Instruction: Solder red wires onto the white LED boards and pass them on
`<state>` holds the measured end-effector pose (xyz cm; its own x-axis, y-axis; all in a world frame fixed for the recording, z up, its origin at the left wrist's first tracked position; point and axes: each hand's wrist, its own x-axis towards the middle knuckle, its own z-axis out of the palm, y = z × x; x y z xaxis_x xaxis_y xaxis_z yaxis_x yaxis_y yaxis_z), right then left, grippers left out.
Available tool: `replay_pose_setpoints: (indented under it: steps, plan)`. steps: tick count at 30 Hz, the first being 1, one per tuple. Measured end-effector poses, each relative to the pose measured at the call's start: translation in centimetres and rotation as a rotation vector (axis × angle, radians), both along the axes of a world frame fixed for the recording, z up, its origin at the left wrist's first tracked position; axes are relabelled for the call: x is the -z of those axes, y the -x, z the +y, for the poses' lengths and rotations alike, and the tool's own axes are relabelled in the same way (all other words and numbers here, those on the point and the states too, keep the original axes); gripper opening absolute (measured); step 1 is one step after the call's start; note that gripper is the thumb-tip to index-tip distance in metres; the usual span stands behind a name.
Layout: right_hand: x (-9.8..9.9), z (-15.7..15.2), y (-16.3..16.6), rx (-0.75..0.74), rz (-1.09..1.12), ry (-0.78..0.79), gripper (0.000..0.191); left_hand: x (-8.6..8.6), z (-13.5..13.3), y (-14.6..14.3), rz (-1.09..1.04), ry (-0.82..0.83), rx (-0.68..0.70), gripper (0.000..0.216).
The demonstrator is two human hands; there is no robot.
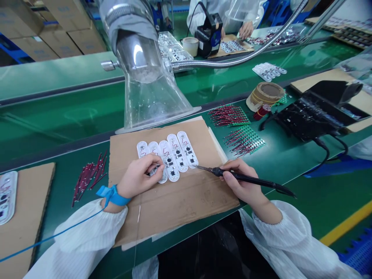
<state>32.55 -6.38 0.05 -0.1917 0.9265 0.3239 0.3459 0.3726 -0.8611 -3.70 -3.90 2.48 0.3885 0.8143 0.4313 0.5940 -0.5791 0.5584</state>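
Observation:
My right hand (242,182) is closed around the black handle of a soldering iron (252,179), whose metal tip points left at the lower end of the rightmost white oblong circuit board (188,149). Several such boards lie side by side on a brown cardboard sheet (180,205), with red wires and black parts on them. Over the left boards, my left hand (142,174) pinches a thin solder wire (138,217) that trails down from it. A short silvery end shows at the fingertips. This hand hides parts of the boards beneath. A blue wrist strap (114,195) circles my left wrist.
A clear fume hood (154,97) stands behind the cardboard. Red wires (88,176) lie left; green boards with red wires (244,139) lie right, near a round tape roll (266,95) and a black soldering stand (316,112). Across the bench, a person's hands (246,30) work.

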Motion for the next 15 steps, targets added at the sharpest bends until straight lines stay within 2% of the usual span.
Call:
replay_pose_setpoints:
  steps: [3, 9, 15]
  plan:
    - [-0.3, -0.2, 0.2, 0.015, -0.004, -0.021, 0.019, 0.0, 0.0, 0.1, -0.003, -0.006, 0.002, 0.009]
    - [-1.2, -1.1, 2.8, 0.128, 0.205, 0.004, 0.018, -0.1, -0.4, 1.3, -0.044, -0.044, -0.054, 0.008]
    - [-0.4, -0.8, 3.8, 0.102, 0.120, 0.054, 0.030, -0.1, -0.5, 1.7, -0.018, 0.016, -0.056, 0.007]
